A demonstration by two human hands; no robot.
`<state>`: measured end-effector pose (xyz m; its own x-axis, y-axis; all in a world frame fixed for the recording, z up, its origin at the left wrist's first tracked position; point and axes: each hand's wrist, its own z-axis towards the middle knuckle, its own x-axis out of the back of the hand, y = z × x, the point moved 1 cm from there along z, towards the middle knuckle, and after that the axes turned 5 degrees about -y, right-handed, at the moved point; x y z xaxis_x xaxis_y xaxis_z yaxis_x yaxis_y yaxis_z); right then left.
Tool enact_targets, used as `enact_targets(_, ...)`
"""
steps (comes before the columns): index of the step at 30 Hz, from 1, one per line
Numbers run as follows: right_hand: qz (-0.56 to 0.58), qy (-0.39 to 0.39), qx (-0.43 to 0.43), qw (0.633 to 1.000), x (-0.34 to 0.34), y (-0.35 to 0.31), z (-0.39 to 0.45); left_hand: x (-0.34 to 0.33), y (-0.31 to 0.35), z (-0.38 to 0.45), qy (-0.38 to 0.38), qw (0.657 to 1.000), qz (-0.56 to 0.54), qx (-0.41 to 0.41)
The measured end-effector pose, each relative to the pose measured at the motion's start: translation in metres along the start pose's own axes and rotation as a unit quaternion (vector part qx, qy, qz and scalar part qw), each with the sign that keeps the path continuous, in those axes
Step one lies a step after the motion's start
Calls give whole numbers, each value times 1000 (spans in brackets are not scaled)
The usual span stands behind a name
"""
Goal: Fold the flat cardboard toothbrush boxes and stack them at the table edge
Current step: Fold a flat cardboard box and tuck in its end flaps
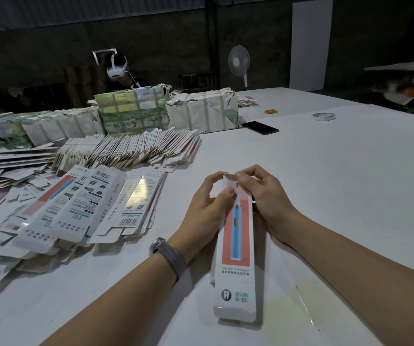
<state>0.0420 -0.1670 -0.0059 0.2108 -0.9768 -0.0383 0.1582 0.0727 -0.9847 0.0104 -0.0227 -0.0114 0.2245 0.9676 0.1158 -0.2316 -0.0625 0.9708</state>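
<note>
A long white cardboard toothbrush box (235, 248) printed with a blue brush on a red panel lay lengthwise between both wrists on the white table (325, 171). The left hand (206, 206) and right hand (263, 196) each pinched its far end flap with curled fingers. Left of the box lay loose flat white box blanks (76, 208).

Two hands (235, 196); one folded box (235, 248); two tape rolls (323, 116); one phone (260, 127); one fan (238, 61).
</note>
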Motion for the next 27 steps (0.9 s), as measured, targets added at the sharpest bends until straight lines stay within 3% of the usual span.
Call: enact_targets(27, -30, 36, -26, 999, 0, -1, 3, 0, -8, 3, -4, 999, 46, -1)
